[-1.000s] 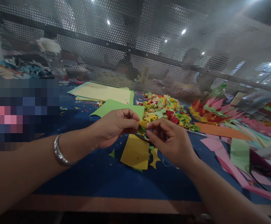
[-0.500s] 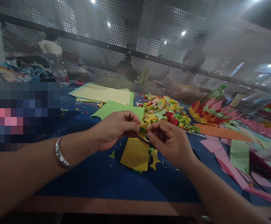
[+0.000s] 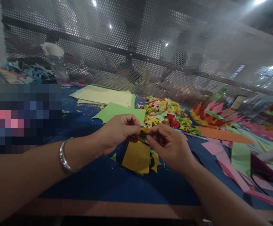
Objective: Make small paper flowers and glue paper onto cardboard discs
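Observation:
Between my fingertips is a small yellow and green paper piece (image 3: 143, 134). My left hand (image 3: 119, 131), with a silver bangle at the wrist, pinches its left side. My right hand (image 3: 165, 142) has thumb and fingers closed on its right side. Just below lies a yellow paper sheet (image 3: 136, 158) on the blue table top (image 3: 91, 182). A yellow scrap (image 3: 156, 161) is beside that sheet. Behind my left hand lies a light green sheet (image 3: 112, 110).
Stacked pale sheets (image 3: 103, 94) lie farther back. A heap of small coloured paper pieces (image 3: 169, 110) is behind my right hand. Pink strips (image 3: 230, 169), an orange strip (image 3: 223, 134) and spiky paper pieces (image 3: 216, 113) lie to the right. A perforated metal screen (image 3: 117, 40) stands behind.
The small piece between my fingers has turned and shows more yellow. My hands have barely moved; the view has shifted slightly.

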